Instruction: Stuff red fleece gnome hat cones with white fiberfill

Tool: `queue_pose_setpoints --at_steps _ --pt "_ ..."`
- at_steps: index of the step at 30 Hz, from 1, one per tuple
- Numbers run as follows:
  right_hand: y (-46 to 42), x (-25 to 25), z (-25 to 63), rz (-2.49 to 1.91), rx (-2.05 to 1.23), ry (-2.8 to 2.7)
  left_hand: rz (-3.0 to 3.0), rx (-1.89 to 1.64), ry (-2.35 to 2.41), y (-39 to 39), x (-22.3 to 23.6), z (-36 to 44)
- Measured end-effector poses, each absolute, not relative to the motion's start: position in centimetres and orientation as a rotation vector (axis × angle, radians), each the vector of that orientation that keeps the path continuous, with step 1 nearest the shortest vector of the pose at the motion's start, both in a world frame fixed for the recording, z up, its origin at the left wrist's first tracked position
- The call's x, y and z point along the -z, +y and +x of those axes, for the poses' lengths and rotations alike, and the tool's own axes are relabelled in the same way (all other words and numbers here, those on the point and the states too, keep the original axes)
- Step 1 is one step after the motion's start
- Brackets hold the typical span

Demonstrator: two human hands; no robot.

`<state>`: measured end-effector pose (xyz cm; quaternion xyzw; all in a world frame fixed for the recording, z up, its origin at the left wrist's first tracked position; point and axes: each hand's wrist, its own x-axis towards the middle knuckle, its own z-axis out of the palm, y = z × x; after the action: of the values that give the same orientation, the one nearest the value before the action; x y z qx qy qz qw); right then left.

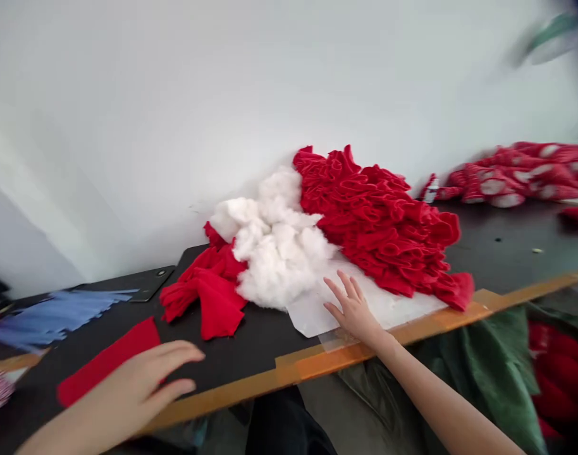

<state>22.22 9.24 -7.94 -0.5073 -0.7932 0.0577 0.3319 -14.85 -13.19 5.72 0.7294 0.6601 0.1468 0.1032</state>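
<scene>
We've got a black tabletop with an orange taped edge, up against a white wall. Landmark: white stuffing, mid-table. Our right hand is just in front of the stuffing, fingers spread, open and flat on a translucent plastic sheet, clamped on nothing. Our left hand, also open, lies over a flat red fabric piece, well left of the stuffing. Ruffled red fleece touches the stuffing's right side, crumpled red cloth its left. Blue fringed strips lie farther left, red-and-white printed fabric farther right.
</scene>
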Motion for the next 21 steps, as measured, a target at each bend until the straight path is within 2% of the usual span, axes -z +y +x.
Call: queue_pose_setpoints --at_steps 2,5,8,10,13,16,21 --pt "10.2 8.2 21.0 -1.267 -0.303 -2.12 2.128 -0.316 1.745 -12.6 -5.4 -10.5" --pt "11.1 8.5 21.2 -1.156 -0.429 -2.125 2.146 -0.385 1.51 -11.0 -4.1 -5.2" --pt "11.1 8.4 23.6 -1.129 -0.646 -1.942 2.157 -0.535 1.435 -9.6 -1.9 -3.3" --pt "10.6 7.8 25.4 -1.131 -1.025 -1.553 2.163 -0.674 1.593 -8.7 -0.3 -4.1" --pt "9.3 6.3 26.8 -1.063 -1.472 -0.933 2.126 -0.744 2.184 -7.2 1.9 -7.3" --pt "7.6 4.6 25.9 -0.978 -1.686 -0.66 2.052 -0.675 2.504 -5.5 3.5 -10.4" --pt "4.2 3.3 21.8 -0.849 -1.937 -0.462 2.121 -0.538 2.547 -3.7 4.7 -12.4"
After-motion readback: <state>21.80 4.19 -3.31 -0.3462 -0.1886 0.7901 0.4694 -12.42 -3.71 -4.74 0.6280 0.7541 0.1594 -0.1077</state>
